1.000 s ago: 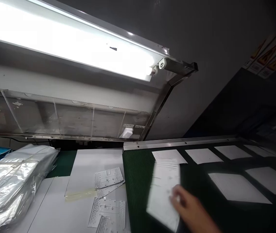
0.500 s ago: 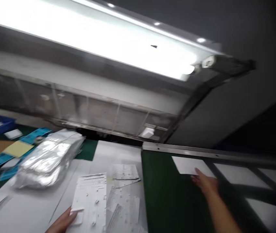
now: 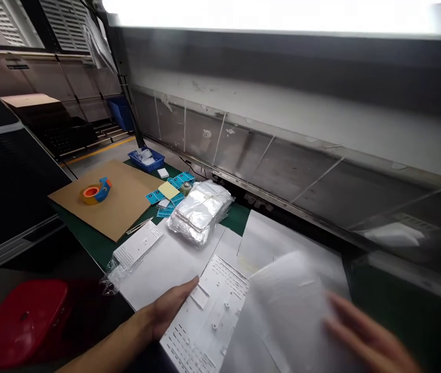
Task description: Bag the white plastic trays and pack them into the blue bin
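Observation:
A white plastic panel [image 3: 215,311] with slots and small posts is tilted in my left hand [image 3: 170,308], which grips its left edge. My right hand [image 3: 364,329], blurred by motion, holds a thin whitish sheet [image 3: 294,305] by its right side. The sheet hangs just right of the panel and hides part of the paper-covered table. Another white slotted panel [image 3: 138,243] lies at the table's left edge, partly on clear plastic. Behind the panels sits a stack of clear plastic bags [image 3: 201,207].
Orange tape in a blue dispenser [image 3: 96,191] rests on a cardboard sheet [image 3: 123,181]. Blue label strips [image 3: 181,180], a yellow note [image 3: 168,190] and a blue tray [image 3: 146,161] are at the back. A red stool [image 3: 22,321] stands at the lower left.
The view has swung left. My right hand has moved leftward from the green surface, bringing a sheet beside the panel. My left hand still holds the panel, which is now more tilted.

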A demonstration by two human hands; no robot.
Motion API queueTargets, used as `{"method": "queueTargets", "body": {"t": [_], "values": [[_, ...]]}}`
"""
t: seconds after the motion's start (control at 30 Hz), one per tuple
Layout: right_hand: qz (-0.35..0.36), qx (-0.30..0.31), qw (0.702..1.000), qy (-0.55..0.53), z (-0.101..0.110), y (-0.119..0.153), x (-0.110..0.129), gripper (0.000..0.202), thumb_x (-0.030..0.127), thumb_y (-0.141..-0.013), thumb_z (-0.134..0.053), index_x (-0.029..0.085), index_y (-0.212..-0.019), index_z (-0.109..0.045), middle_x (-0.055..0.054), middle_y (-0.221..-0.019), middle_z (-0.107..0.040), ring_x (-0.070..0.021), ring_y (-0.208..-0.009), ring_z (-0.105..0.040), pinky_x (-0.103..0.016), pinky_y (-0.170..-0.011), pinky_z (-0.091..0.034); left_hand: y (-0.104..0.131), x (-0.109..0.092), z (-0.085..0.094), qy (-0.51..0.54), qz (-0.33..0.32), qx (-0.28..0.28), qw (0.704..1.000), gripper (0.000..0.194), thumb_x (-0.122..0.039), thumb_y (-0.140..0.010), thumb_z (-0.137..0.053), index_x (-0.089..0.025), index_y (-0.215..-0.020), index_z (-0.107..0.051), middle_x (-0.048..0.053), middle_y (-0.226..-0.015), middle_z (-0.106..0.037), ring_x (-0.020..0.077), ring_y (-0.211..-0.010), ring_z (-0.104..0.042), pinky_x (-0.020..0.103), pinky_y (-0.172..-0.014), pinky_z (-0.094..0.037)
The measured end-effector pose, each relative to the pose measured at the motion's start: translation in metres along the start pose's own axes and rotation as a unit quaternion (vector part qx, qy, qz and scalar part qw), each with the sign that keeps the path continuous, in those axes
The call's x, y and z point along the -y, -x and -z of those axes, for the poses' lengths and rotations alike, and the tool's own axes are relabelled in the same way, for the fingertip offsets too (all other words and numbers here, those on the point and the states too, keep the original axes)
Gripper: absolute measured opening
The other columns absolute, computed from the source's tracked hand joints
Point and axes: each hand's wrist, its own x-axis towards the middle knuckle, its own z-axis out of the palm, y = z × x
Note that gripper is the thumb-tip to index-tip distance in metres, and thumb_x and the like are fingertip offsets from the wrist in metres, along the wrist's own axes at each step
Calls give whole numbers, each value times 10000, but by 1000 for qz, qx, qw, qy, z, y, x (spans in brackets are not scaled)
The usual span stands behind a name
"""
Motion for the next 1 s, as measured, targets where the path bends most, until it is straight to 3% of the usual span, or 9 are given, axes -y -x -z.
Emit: {"method": "queueTargets", "body": {"t": [0.13,0.23,0.37,0.47,0.6,0.7,0.8,0.9,1.0], "values": [[131,345,929,35,-67,12,96,279,423,-837,-519,285,-1064,-602,-21,-951,-640,-199,-855,-583,-317,-771,-463,8,-13,21,-103,85,-70,988,510,-529,-835,-469,-67,-971,-637,72,-653,-639,221,-652,-617,363,-743,-445],[82,328,937,-85,-107,1,127,293,445,-842,-504,239,-1039,-570,-4,-819,-598,-155,-725,-557,-275,-664,-442,18,-20,31,-153,47,-107,981,406,-464,-831,-514,-96,-951,-638,25,-577,-607,185,-569,-581,333,-677,-445],[14,252,937,-243,-120,-7,120,387,464,-842,-494,222,-1144,-494,-30,-921,-614,-182,-812,-589,-305,-720,-454,30,-27,38,-109,-33,-77,990,508,-549,-860,-394,-125,-1035,-613,83,-818,-666,214,-750,-614,333,-736,-448],[112,349,926,-91,-116,-13,130,291,419,-834,-524,230,-1039,-607,-13,-879,-643,-162,-767,-572,-261,-661,-421,26,-32,46,-127,5,-51,991,597,-628,-829,-380,-117,-1029,-614,86,-858,-662,201,-752,-611,307,-728,-447],[244,444,853,127,-126,-23,171,227,301,-814,-565,283,-1017,-664,33,-768,-664,-125,-650,-560,-231,-600,-403,10,-40,56,-184,111,56,975,609,-629,-842,-346,-127,-1068,-605,83,-919,-652,184,-768,-608,308,-771,-431],[348,322,860,191,-139,-23,181,232,241,-815,-558,301,-1009,-668,9,-901,-673,-164,-788,-596,-286,-711,-447,3,-48,58,-188,89,92,974,501,-533,-871,-411,-131,-1112,-588,79,-957,-645,172,-831,-597,285,-794,-419],[388,24,907,161,-146,-12,159,290,259,-828,-540,271,-1111,-605,-60,-1188,-571,-252,-1106,-494,-422,-904,-410,7,-52,57,-150,19,107,983,445,-379,-820,-584,-130,-1186,-536,101,-1012,-633,209,-912,-597,338,-861,-416],[165,-173,970,-41,-163,2,119,336,396,-817,-549,234,-1111,-556,-84,-1180,-561,-261,-1086,-511,-432,-883,-449,12,-47,56,-113,-53,88,988,557,-208,-746,-657,-164,-1264,-458,131,-1107,-603,284,-1029,-572,453,-915,-399],[-66,-106,959,-255,-199,11,89,379,530,-775,-542,190,-937,-588,-71,-957,-645,-251,-887,-597,-381,-769,-503,7,-31,55,-90,-119,50,988,595,-143,-728,-654,-177,-1281,-435,148,-1166,-577,306,-1077,-552,463,-908,-411]]}}
